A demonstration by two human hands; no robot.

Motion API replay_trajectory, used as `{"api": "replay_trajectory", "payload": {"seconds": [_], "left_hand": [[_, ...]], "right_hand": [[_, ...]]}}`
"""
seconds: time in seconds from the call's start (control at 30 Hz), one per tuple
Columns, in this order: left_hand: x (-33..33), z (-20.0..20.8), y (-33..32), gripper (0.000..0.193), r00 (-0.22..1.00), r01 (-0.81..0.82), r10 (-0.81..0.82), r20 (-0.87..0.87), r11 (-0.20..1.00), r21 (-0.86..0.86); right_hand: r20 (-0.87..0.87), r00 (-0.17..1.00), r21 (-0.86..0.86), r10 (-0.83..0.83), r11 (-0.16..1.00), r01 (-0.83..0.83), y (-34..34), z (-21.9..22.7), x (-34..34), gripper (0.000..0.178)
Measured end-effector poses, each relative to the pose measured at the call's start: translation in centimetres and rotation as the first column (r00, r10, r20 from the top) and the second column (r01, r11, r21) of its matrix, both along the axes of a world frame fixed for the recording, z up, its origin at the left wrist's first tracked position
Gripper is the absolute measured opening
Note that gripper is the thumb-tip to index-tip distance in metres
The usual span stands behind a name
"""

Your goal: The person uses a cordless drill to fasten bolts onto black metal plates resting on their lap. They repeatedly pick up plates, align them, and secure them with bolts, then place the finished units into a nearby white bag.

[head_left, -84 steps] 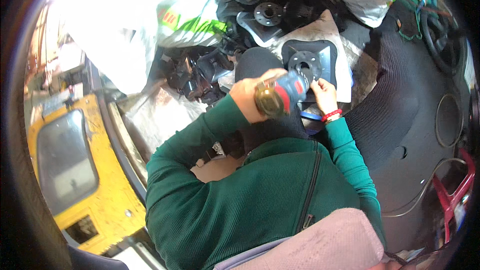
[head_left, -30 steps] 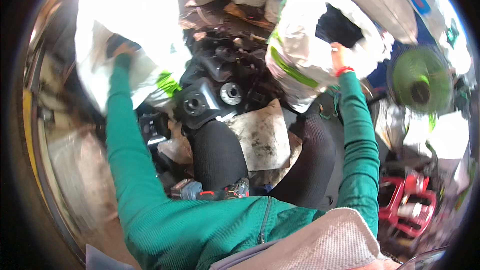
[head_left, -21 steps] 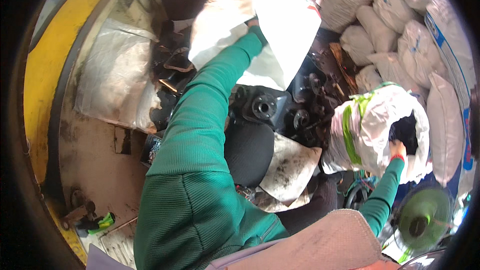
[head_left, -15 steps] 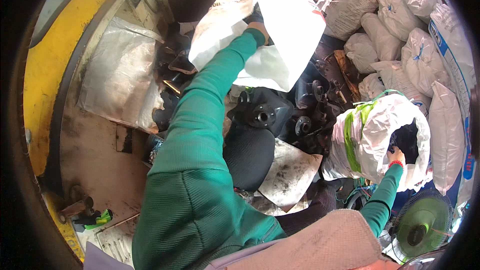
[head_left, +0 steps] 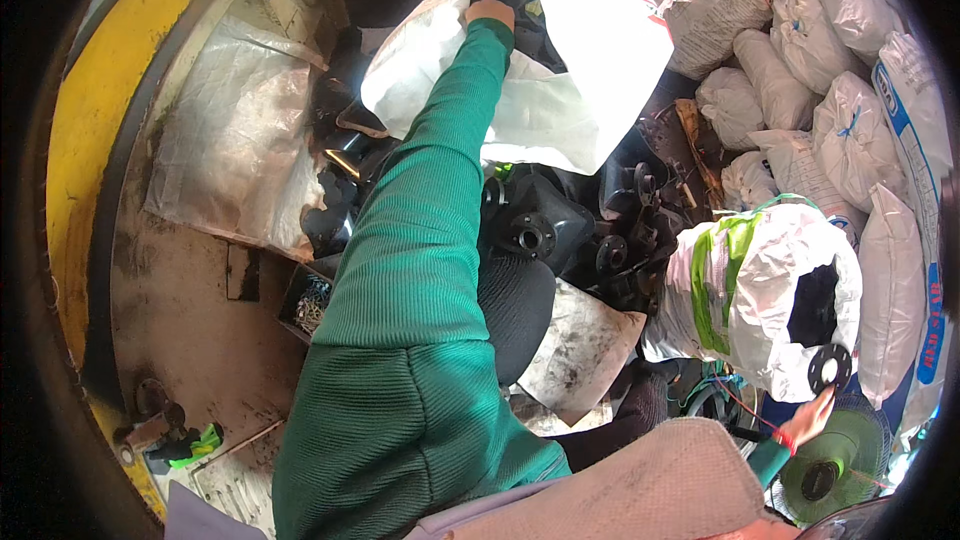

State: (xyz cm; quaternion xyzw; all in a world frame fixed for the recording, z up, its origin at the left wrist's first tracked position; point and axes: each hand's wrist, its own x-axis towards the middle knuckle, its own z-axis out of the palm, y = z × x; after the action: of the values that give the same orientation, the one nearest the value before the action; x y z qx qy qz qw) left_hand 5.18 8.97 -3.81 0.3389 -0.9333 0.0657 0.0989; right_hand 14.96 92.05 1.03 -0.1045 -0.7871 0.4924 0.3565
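Observation:
My left hand [head_left: 491, 11] reaches into the mouth of a large white sack [head_left: 545, 125], its knuckles showing and its fingers curled out of sight. Dark pieces lie inside that sack beside the hand; what the fingers grip cannot be made out. At the lower right my right hand [head_left: 806, 420] pinches the edge of a black ring-shaped flange with small holes [head_left: 830, 372]. That flange is just outside the opening of a second white sack [head_left: 760, 290], which has green strips around it and black contents. A red band circles my right wrist.
Black plastic parts with round flanges [head_left: 530, 237] are heaped in the middle. Filled white bags [head_left: 855, 130] are stacked at the right. A green fan [head_left: 830, 470] stands near my right arm. A small box of metal pieces [head_left: 308, 302] and a yellow frame [head_left: 90, 160] are left.
My right hand has come out of the green-striped sack and moved down, now with the black flange in it. My left hand has shifted slightly up and left inside the big sack.

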Motion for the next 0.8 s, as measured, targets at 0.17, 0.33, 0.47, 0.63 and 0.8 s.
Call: {"api": "replay_trajectory", "payload": {"seconds": [0.17,0.33,0.47,0.63,0.8], "left_hand": [[2.8,3.8,-0.9,0.020,0.924,0.108,-0.160,-0.346,0.980,-0.165],[9.4,7.8,3.4,0.019,0.340,0.493,-0.790,-0.511,0.612,-0.618],[21.7,18.0,15.0,0.010,0.009,0.755,-0.691,-0.723,0.479,-0.448],[25.5,10.3,25.2,0.025,0.049,0.981,-0.625,-0.779,-0.115,0.154],[24.0,-9.7,39.3,0.060,0.007,0.991,-0.980,-0.198,-0.020,0.132]], "right_hand": [[0.188,0.978,-0.396,-0.094,0.903,0.163,-2.8,1.0,12.4,0.040],[0.077,0.976,-0.607,0.202,0.786,-0.115,-1.6,-3.2,20.6,0.048],[0.055,0.932,-0.680,0.357,0.697,-0.227,-4.2,-6.1,21.6,0.049],[-0.010,0.957,-0.841,0.290,0.515,-0.165,-12.1,-7.8,21.8,0.036],[0.088,0.963,-0.909,0.255,0.416,-0.027,-16.3,-9.4,21.3,0.015]]}}
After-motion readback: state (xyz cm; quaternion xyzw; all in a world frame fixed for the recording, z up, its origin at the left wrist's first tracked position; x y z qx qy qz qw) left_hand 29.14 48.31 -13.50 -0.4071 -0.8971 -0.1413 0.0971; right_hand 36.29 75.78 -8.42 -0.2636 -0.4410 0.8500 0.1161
